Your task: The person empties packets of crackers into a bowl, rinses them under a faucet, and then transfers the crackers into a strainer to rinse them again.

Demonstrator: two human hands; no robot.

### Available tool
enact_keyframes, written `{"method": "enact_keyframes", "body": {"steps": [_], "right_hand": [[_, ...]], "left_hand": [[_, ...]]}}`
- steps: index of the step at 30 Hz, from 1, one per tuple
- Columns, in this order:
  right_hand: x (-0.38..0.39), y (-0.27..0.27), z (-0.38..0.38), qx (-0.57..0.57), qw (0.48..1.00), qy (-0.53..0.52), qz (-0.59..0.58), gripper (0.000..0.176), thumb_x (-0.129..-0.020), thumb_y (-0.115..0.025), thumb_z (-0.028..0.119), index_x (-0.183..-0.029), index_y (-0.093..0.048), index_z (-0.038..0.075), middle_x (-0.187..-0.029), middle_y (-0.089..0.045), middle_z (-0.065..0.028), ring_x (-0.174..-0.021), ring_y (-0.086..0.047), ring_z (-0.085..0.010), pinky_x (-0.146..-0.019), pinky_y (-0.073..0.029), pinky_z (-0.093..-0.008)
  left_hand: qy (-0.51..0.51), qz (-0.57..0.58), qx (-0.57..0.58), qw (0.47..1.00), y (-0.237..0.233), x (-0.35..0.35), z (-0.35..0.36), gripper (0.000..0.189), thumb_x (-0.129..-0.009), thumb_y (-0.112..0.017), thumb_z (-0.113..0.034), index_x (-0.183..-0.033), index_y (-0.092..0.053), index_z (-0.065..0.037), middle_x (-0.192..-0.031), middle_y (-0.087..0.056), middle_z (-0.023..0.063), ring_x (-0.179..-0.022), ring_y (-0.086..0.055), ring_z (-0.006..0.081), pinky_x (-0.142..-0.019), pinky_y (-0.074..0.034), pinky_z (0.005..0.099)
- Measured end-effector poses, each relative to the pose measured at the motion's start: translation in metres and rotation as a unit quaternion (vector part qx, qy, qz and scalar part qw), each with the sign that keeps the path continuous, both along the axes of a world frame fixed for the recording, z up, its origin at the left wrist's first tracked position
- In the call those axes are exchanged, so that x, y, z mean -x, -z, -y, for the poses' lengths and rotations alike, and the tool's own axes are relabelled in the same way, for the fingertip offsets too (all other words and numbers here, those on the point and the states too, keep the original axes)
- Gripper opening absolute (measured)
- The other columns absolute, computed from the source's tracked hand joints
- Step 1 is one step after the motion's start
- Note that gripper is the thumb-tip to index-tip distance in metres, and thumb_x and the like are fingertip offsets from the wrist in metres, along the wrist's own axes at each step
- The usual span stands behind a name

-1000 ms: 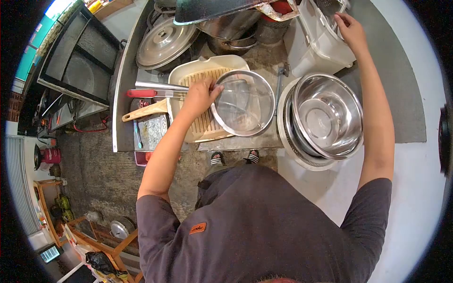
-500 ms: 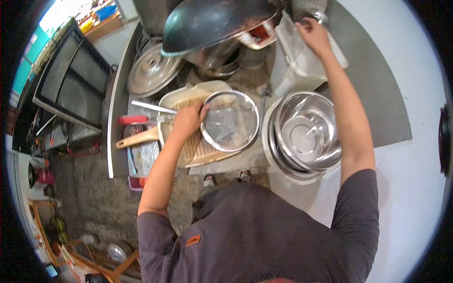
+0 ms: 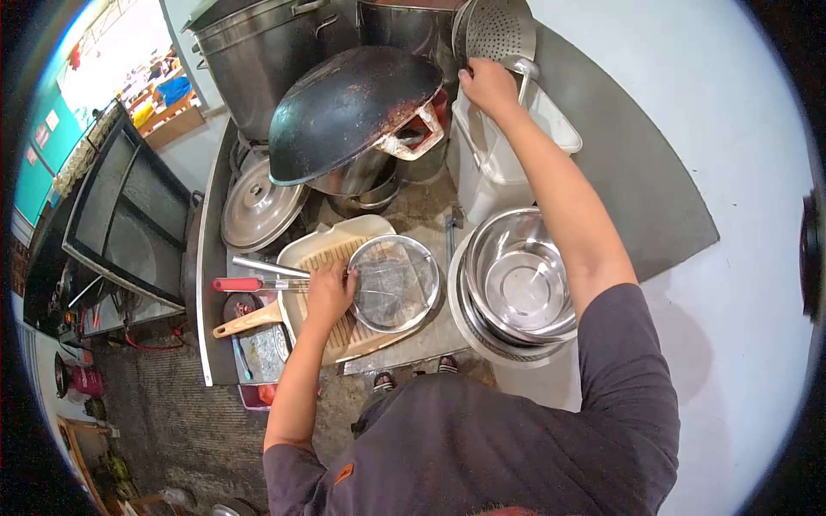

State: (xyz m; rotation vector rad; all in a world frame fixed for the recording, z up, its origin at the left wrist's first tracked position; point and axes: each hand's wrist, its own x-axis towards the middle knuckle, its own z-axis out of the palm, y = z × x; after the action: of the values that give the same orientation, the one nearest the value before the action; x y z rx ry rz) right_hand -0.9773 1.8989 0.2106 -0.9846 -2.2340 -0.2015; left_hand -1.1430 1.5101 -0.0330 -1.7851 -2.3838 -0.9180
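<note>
My left hand is closed around the handle end of a round mesh strainer, which lies over a cream ribbed grill pan with a wooden handle. A red handle and a metal handle stick out left of this hand. My right hand reaches to the back with curled fingers, touching the lower edge of a perforated skimmer. What the fingers grip is hidden. Below it stands a white plastic container, with a ladle beside the hand.
Nested steel bowls stand at the right front. A blackened wok lies upside down over pots at the back. A metal lid leans left of it, with a large stockpot behind. The counter's grey edge runs along the left.
The view has shifted, showing more of the back. My right hand has moved from the container's upper edge to the skimmer, its fingers more curled. My left hand stays on the strainer.
</note>
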Motion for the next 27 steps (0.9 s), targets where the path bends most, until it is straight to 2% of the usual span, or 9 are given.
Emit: {"method": "enact_keyframes", "body": {"steps": [1, 4, 5, 8, 9, 14, 16, 24, 27], "right_hand": [[-0.001, 0.0, 0.006, -0.006, 0.999, -0.003, -0.041, 0.028, -0.091, -0.057, 0.03, -0.095, -0.068, 0.004, -0.101, -0.069, -0.0199, -0.095, -0.066, -0.0404, -0.085, -0.052, -0.0511], [-0.01, -0.014, 0.02, 0.004, 0.997, 0.026, -0.072, 0.029, -0.091, -0.058, 0.03, -0.093, -0.067, 0.003, -0.097, -0.069, -0.0209, -0.092, -0.065, -0.0418, -0.083, -0.051, -0.0515], [-0.013, -0.012, 0.011, -0.033, 0.996, -0.006, -0.087, 0.03, -0.091, -0.059, 0.031, -0.093, -0.067, 0.002, -0.096, -0.069, -0.0218, -0.092, -0.065, -0.0427, -0.081, -0.051, -0.0521], [-0.024, -0.012, -0.005, -0.031, 0.992, -0.015, -0.123, 0.031, -0.09, -0.061, 0.032, -0.093, -0.067, 0.001, -0.096, -0.069, -0.0219, -0.09, -0.065, -0.043, -0.081, -0.051, -0.0513], [-0.027, -0.013, -0.011, -0.067, 0.987, -0.039, -0.139, 0.034, -0.09, -0.062, 0.034, -0.09, -0.067, 0.001, -0.094, -0.069, -0.022, -0.089, -0.065, -0.0435, -0.079, -0.051, -0.0507], [-0.035, -0.03, -0.002, -0.044, 0.982, -0.043, -0.18, 0.038, -0.091, -0.063, 0.037, -0.089, -0.067, -0.001, -0.086, -0.067, -0.0245, -0.086, -0.064, -0.045, -0.076, -0.05, -0.05], [-0.038, -0.038, -0.004, -0.032, 0.974, -0.075, -0.21, 0.039, -0.091, -0.063, 0.038, -0.088, -0.066, -0.001, -0.084, -0.067, -0.0253, -0.083, -0.064, -0.0459, -0.075, -0.051, -0.0497], [-0.058, -0.081, -0.018, -0.053, 0.969, -0.075, -0.229, 0.047, -0.089, -0.067, 0.046, -0.083, -0.063, -0.001, -0.081, -0.068, -0.0242, -0.078, -0.066, -0.0438, -0.069, -0.051, -0.0446], [-0.066, -0.098, -0.034, -0.058, 0.962, -0.09, -0.25, 0.049, -0.09, -0.067, 0.048, -0.083, -0.062, -0.001, -0.076, -0.066, -0.0227, -0.071, -0.063, -0.0401, -0.067, -0.049, -0.0435]], "left_hand": [[0.004, -0.02, -0.015, 1.0, 0.002, 0.0, 0.0, 0.025, -0.09, -0.064, -0.022, -0.102, -0.065, 0.0, -0.094, -0.065, 0.0204, -0.091, -0.061, 0.0389, -0.084, -0.044, 0.0478], [0.015, -0.02, -0.021, 0.999, 0.004, 0.0, 0.004, 0.026, -0.089, -0.065, -0.02, -0.103, -0.065, 0.001, -0.096, -0.062, 0.0203, -0.094, -0.059, 0.039, -0.085, -0.044, 0.0476], [0.027, -0.005, -0.014, 1.0, 0.003, 0.0, 0.005, 0.026, -0.088, -0.066, -0.02, -0.104, -0.065, 0.001, -0.098, -0.061, 0.0201, -0.095, -0.057, 0.039, -0.085, -0.044, 0.0474], [0.018, -0.008, -0.019, 1.0, 0.002, -0.002, 0.006, 0.026, -0.087, -0.067, -0.019, -0.104, -0.065, 0.001, -0.098, -0.061, 0.0194, -0.095, -0.058, 0.0383, -0.086, -0.044, 0.0466], [0.017, -0.009, -0.019, 1.0, 0.002, -0.003, 0.006, 0.026, -0.087, -0.067, -0.019, -0.104, -0.065, 0.001, -0.098, -0.061, 0.0194, -0.095, -0.058, 0.0383, -0.086, -0.044, 0.0466], [0.015, -0.023, -0.034, 0.999, 0.003, -0.004, 0.007, 0.028, -0.087, -0.068, -0.019, -0.106, -0.065, 0.001, -0.098, -0.061, 0.0192, -0.094, -0.058, 0.0381, -0.085, -0.044, 0.0463], [0.013, -0.021, -0.032, 0.999, 0.001, -0.005, 0.008, 0.029, -0.086, -0.068, -0.019, -0.107, -0.065, 0.001, -0.098, -0.061, 0.0191, -0.094, -0.058, 0.0382, -0.085, -0.044, 0.0463], [0.006, -0.007, -0.041, 0.999, 0.004, -0.005, 0.013, 0.03, -0.086, -0.068, -0.02, -0.108, -0.066, 0.0, -0.099, -0.062, 0.0181, -0.096, -0.058, 0.0373, -0.086, -0.043, 0.0459], [-0.016, -0.022, -0.037, 0.999, 0.004, -0.008, 0.014, 0.03, -0.086, -0.068, -0.021, -0.109, -0.066, -0.001, -0.099, -0.062, 0.0169, -0.098, -0.058, 0.036, -0.089, -0.042, 0.0456]]}}
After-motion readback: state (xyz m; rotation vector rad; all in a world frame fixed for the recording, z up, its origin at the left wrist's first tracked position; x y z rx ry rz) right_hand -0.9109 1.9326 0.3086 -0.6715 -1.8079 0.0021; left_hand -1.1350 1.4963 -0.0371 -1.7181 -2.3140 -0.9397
